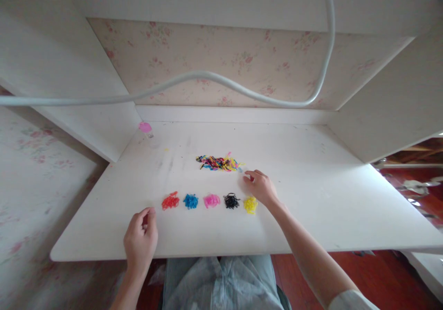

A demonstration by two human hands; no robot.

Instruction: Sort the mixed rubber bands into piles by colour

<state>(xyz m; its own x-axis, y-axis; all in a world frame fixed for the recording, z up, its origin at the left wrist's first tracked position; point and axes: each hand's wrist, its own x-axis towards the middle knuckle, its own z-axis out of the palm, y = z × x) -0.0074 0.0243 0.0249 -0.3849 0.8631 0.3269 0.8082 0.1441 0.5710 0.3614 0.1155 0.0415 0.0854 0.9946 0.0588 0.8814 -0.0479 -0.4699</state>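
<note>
A mixed heap of small coloured rubber bands (218, 163) lies in the middle of the white desk. In front of it, five sorted piles form a row: red bands (170, 201), blue bands (190, 201), pink bands (212, 201), black bands (231, 201) and yellow bands (250, 205). My right hand (261, 187) hovers just right of the mixed heap, above the yellow pile, its thumb and fingertips slightly apart with nothing visible between them. Near the front edge, left of the red pile, my left hand (141, 237) has curled fingers pressed together; whatever they hold is hidden.
The white desk (311, 208) has side panels and a back ledge. A pink object (145, 127) with a clear part sits at the back left corner. A white cable (207, 75) crosses the view above the desk. My lap is at the front edge.
</note>
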